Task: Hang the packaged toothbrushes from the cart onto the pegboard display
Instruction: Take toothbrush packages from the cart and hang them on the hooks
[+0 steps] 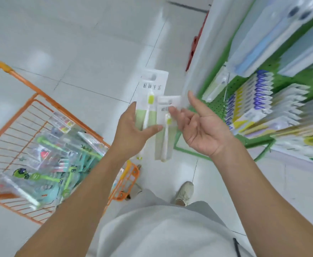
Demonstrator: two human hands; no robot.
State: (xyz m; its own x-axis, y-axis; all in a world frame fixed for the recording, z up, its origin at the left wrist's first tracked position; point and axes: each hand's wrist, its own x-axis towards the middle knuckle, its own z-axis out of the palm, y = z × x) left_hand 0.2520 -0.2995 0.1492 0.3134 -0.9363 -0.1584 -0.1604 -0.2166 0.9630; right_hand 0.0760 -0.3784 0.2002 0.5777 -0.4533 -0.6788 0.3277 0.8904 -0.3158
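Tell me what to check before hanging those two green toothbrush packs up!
1. Left hand grips the taller white-and-green toothbrush packet: ok.
2. Right hand grips the shorter white-and-green toothbrush packet: not ok, only fingertips touch its top.
3. Hang hole at the taller packet's top unblocked: ok.
4. Free hook on the green pegboard display: cannot tell, blurred.
5. More packets waiting in the orange wire cart: ok.

Both hands raised, left hand (133, 130) curled in a grip; right hand (200, 127) palm-up, fingers loose
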